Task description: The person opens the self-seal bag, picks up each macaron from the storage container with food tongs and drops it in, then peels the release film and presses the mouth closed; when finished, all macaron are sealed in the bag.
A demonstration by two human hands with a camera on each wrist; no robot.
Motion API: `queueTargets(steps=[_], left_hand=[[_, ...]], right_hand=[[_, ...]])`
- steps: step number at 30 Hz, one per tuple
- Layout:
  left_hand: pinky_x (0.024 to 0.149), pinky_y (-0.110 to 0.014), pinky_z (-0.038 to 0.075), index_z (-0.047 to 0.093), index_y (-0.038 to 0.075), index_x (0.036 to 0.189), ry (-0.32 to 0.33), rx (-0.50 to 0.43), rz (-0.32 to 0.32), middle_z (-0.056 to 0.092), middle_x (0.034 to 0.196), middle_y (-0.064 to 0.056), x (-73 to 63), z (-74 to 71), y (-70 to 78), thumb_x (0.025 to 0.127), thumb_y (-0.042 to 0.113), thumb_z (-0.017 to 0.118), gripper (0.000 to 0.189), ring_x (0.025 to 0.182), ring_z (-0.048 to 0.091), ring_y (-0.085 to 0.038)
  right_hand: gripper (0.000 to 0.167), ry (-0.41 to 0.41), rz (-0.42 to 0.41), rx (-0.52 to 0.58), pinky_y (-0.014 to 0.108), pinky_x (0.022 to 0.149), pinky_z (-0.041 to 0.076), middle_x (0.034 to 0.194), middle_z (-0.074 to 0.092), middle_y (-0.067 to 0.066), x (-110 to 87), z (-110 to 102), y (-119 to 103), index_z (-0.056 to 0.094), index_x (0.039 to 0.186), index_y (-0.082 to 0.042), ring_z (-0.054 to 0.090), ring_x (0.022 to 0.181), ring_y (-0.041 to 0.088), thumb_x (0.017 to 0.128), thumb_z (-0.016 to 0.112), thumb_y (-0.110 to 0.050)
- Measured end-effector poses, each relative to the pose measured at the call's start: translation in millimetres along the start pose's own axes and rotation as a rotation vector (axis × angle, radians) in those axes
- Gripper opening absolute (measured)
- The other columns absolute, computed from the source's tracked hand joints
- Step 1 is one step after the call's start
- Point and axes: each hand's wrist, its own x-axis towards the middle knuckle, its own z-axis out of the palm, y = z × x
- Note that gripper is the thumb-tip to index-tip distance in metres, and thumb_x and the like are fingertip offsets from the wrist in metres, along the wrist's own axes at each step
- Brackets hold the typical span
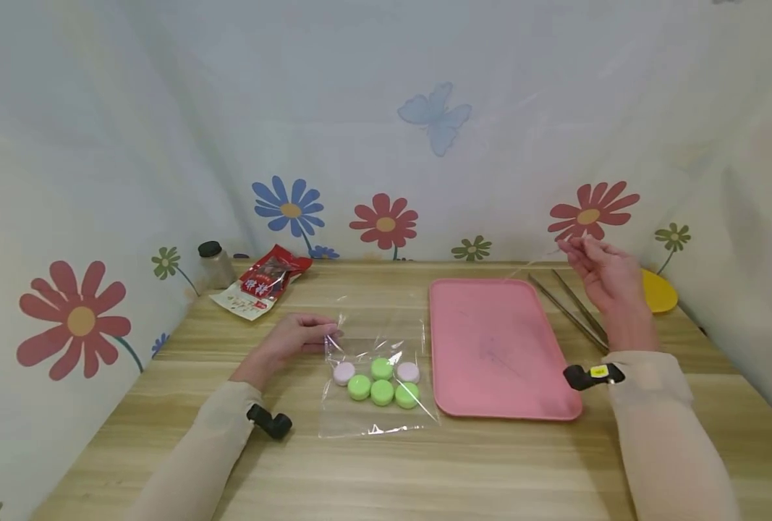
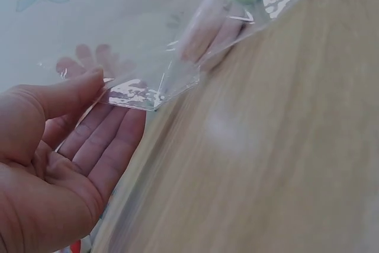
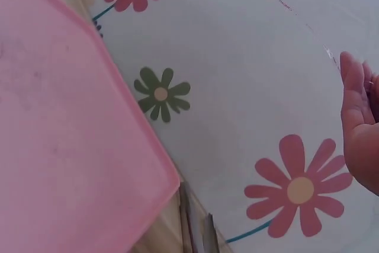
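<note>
My left hand (image 1: pixel 297 336) pinches the upper left corner of a clear plastic bag (image 1: pixel 374 425), thumb (image 2: pixel 77 92) on top and fingers beneath. Inside the bag lie several macarons, green ones such as this green macaron (image 1: pixel 382 393) and two pale lilac ones, including this lilac macaron (image 1: pixel 343 373). Raised over the back right, my right hand (image 1: pixel 610 278) pinches the end of a thin clear strip (image 3: pixel 290 9) with small red print. The strip trails from the fingertips toward the left. In the right wrist view only part of that hand shows, at the right edge.
Right of the bag lies a pink tray (image 1: pixel 496 347). Long metal tongs (image 1: pixel 568 311) lie beside it, partly behind my right wrist, near a yellow round thing (image 1: pixel 659 291). A red snack packet (image 1: pixel 265 282) and a dark-lidded jar (image 1: pixel 216 265) are at the back left.
</note>
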Motion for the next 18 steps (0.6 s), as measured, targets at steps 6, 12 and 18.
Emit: queueTargets(steps=[6, 12, 18], left_hand=[[0.090, -0.037, 0.056, 0.058, -0.010, 0.130, -0.011, 0.021, -0.001, 0.072, 0.114, -0.016, -0.2, -0.6, 2.3, 0.097, 0.016, 0.068, 0.044, 0.105, 0.070, -0.024], [0.090, -0.037, 0.056, 0.059, -0.009, 0.129, -0.011, 0.024, 0.001, 0.072, 0.114, -0.016, 0.6, -2.3, -0.1, 0.096, 0.017, 0.070, 0.044, 0.105, 0.070, -0.025], [0.091, -0.038, 0.056, 0.060, -0.009, 0.128, -0.020, 0.005, 0.004, 0.072, 0.114, -0.016, 3.4, -4.9, -3.5, 0.096, 0.016, 0.069, 0.042, 0.106, 0.069, -0.024]], right_hand=[[0.018, -0.083, 0.062, -0.101, 0.035, 0.087, 0.057, 0.093, 0.073, 0.018, -5.7, -18, 8, 0.071, 0.096, 0.008, 0.073, 0.095, 0.031, 0.099, 0.054, 0.004], [0.021, -0.054, 0.244, -0.529, 0.031, 0.093, 0.053, 0.093, 0.075, 0.005, 2.2, -32, 30, 0.073, 0.095, -0.005, 0.072, 0.095, 0.018, 0.104, 0.053, -0.007], [0.035, -0.073, 0.414, -0.894, 0.034, 0.097, 0.052, 0.122, 0.062, 0.011, 7.0, -44, 37, 0.053, 0.133, 0.005, 0.069, 0.103, 0.019, 0.106, 0.051, -0.018]])
